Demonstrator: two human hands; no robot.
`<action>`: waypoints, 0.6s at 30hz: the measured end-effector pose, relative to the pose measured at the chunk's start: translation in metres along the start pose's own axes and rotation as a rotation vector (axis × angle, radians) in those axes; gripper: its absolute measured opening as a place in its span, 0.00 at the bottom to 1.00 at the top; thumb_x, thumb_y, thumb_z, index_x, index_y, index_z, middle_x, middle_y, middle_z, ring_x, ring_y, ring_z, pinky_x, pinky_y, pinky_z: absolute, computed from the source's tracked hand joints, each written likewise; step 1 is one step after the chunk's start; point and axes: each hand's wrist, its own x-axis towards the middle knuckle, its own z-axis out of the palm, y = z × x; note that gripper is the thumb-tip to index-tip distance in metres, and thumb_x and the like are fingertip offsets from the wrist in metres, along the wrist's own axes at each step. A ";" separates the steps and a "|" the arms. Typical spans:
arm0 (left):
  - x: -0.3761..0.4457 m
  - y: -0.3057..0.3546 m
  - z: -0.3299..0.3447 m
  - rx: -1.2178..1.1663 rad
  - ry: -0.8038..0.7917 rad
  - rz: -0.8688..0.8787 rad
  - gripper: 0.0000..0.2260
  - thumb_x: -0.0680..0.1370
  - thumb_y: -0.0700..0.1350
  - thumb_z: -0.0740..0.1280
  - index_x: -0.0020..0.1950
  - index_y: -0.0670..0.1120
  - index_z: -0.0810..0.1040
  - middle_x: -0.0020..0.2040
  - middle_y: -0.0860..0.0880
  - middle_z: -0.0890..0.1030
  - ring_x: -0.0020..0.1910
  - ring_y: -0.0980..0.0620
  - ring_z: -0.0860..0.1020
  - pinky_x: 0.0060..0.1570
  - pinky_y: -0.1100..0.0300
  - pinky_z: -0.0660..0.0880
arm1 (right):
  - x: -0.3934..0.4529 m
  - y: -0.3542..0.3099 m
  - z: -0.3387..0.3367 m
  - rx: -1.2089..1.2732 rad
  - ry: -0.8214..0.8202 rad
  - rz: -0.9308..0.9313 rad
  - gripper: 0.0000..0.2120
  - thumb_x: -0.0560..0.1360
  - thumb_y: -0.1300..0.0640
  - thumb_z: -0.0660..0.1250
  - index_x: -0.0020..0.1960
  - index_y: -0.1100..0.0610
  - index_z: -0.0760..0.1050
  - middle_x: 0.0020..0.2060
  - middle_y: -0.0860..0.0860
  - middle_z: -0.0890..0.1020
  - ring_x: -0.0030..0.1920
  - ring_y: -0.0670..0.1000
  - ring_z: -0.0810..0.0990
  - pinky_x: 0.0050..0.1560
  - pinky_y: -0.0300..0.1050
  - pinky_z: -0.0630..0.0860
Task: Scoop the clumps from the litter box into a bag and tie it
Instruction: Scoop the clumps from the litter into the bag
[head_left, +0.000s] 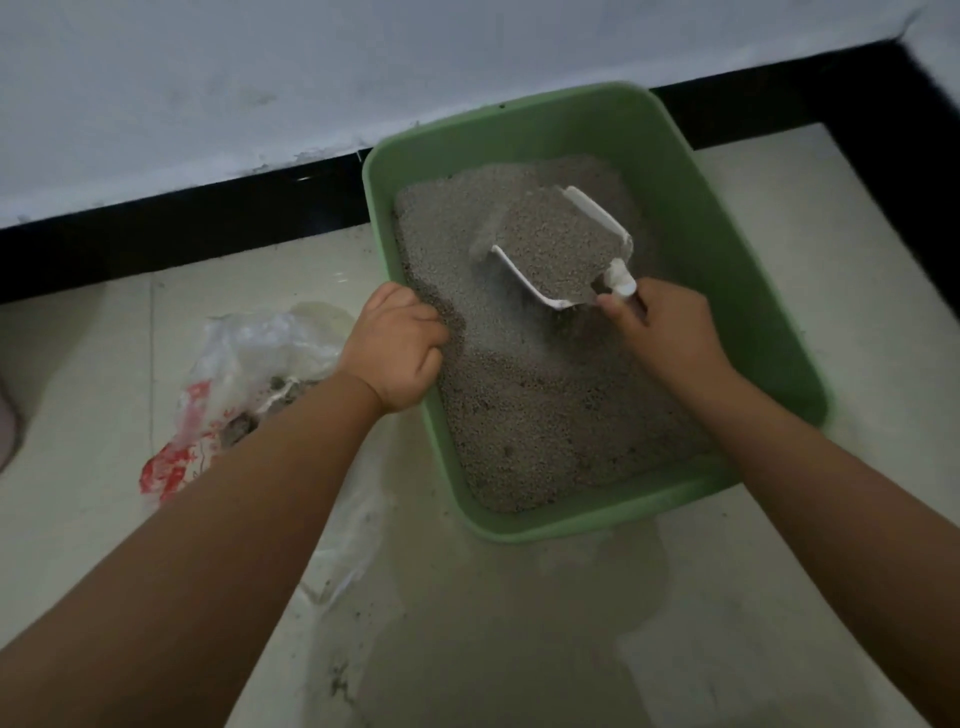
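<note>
Green litter box (691, 218), white scoop loaded: you're mid-job, not near the knot yet.

Grey litter fills the box, and your right hand (670, 338) is wrapped round the handle of the scoop (563, 247), which sits heaped with granules toward 1 o'clock in the box; can't tell from here if there's a clump in that load. Your left hand (397, 353) is curled over the box's rim at about 9 o'clock, looks like it's steadying it. The plastic bag (244, 364) with red print lies open on the floor off at 9 o'clock, already holding some dark clumps, so a few scoops look done. Still left, I'd say: dump this load, finish sifting, tie the bag. Floor (519, 649) is pale tile, dusty with stray granules, with a black skirting (171, 228) under a white wall (260, 78) up at 12.
</note>
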 end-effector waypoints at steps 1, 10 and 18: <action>0.000 0.000 0.000 -0.007 0.002 0.000 0.14 0.66 0.44 0.53 0.24 0.41 0.72 0.24 0.44 0.71 0.27 0.46 0.71 0.39 0.57 0.57 | -0.003 0.000 -0.002 -0.006 -0.003 0.008 0.18 0.77 0.51 0.60 0.32 0.59 0.63 0.27 0.51 0.65 0.38 0.53 0.69 0.38 0.42 0.60; -0.003 0.000 0.002 -0.033 0.063 -0.015 0.15 0.67 0.43 0.53 0.25 0.39 0.74 0.25 0.43 0.71 0.28 0.43 0.73 0.42 0.58 0.63 | -0.026 -0.002 -0.011 -0.010 0.002 -0.056 0.15 0.77 0.52 0.61 0.37 0.60 0.67 0.30 0.53 0.69 0.35 0.52 0.68 0.32 0.45 0.59; -0.012 -0.001 0.005 -0.035 0.120 0.069 0.14 0.66 0.45 0.54 0.28 0.40 0.74 0.28 0.42 0.72 0.35 0.46 0.71 0.44 0.57 0.70 | -0.037 -0.004 -0.011 0.016 0.042 -0.052 0.17 0.77 0.54 0.61 0.32 0.53 0.63 0.27 0.44 0.63 0.36 0.51 0.66 0.31 0.36 0.59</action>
